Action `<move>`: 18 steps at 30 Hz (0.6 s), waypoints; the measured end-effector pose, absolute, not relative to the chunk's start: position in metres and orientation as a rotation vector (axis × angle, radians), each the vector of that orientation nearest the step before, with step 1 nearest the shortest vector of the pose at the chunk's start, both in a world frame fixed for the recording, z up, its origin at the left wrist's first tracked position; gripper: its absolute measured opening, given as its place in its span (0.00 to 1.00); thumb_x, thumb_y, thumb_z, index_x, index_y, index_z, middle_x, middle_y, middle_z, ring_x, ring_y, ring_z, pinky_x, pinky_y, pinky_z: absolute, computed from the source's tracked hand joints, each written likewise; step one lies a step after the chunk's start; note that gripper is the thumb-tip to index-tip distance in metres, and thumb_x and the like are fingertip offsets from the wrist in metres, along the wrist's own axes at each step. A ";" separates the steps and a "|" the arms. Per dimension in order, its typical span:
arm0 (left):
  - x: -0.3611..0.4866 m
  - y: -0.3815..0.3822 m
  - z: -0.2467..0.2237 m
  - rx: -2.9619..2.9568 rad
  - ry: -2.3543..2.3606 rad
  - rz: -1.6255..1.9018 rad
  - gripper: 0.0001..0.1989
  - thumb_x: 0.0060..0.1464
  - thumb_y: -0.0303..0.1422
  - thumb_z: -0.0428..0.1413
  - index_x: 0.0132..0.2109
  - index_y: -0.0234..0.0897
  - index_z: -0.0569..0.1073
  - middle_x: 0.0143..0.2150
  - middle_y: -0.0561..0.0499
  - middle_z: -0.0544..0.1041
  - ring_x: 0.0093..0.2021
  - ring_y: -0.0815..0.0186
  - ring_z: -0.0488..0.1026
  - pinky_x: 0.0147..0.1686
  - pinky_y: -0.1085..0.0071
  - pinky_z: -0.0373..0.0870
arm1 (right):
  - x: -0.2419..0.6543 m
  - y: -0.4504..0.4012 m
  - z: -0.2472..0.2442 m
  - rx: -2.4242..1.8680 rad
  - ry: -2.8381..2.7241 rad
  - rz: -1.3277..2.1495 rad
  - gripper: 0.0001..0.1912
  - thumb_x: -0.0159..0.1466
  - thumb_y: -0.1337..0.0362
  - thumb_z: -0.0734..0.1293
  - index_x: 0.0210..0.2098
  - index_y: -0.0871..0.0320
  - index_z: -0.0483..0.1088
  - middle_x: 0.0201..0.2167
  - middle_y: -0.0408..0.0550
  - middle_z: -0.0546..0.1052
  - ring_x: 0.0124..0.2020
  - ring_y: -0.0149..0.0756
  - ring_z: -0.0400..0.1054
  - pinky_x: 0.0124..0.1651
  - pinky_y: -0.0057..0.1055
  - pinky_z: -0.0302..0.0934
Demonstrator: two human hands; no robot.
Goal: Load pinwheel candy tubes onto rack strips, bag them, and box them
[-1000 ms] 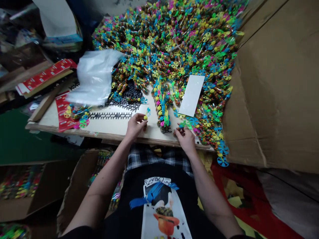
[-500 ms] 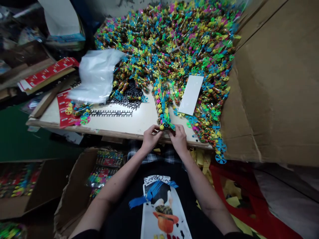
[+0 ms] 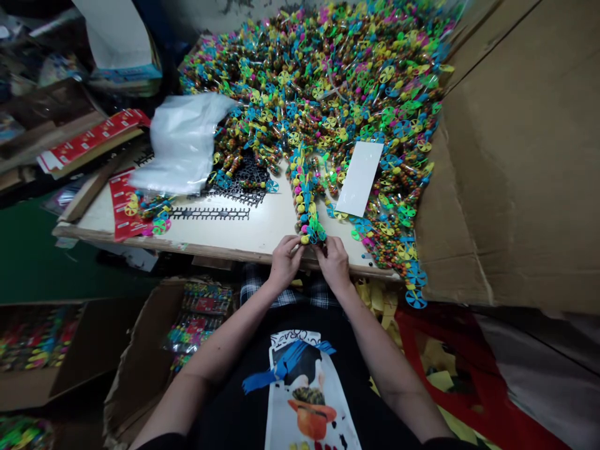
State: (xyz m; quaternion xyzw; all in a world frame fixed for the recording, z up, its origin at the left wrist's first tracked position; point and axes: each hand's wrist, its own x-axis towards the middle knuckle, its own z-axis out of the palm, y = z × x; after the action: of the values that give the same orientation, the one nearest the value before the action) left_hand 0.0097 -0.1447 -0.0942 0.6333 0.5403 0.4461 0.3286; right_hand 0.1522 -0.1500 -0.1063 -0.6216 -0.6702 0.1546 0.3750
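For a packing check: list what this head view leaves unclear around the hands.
Head view:
- Where the left hand and right hand hold the pinwheel tube strand: their fingers hide it.
- Far end of the heap: cut off by the top edge.
- Print on the red cards: too small to read.

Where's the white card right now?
In the head view, the white card lies on the heap of pinwheel tubes, just right of the line of tubes running up from the right hand.
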 end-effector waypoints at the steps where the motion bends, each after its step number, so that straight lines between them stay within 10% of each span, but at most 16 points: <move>1: 0.010 -0.145 -0.094 1.653 1.414 1.173 0.08 0.55 0.29 0.54 0.40 0.39 0.77 0.38 0.47 0.76 0.40 0.65 0.74 0.43 0.68 0.72 | 0.151 -0.150 -0.107 -1.594 -1.718 0.386 0.17 0.67 0.51 0.56 0.36 0.56 0.68 0.32 0.50 0.69 0.33 0.39 0.66 0.38 0.35 0.63; 18: 0.005 -0.139 -0.093 1.544 1.361 1.133 0.08 0.53 0.30 0.55 0.38 0.40 0.78 0.38 0.48 0.75 0.41 0.65 0.73 0.43 0.69 0.71 | 0.148 -0.148 -0.107 -1.503 -1.793 0.450 0.10 0.67 0.58 0.57 0.37 0.56 0.67 0.33 0.51 0.70 0.35 0.41 0.67 0.40 0.37 0.65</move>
State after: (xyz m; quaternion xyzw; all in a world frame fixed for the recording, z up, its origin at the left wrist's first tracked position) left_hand 0.0055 -0.1392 -0.0926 0.6062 0.5345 0.4451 0.3857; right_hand 0.1479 -0.1479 -0.1073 -0.5861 -0.6990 0.1754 0.3703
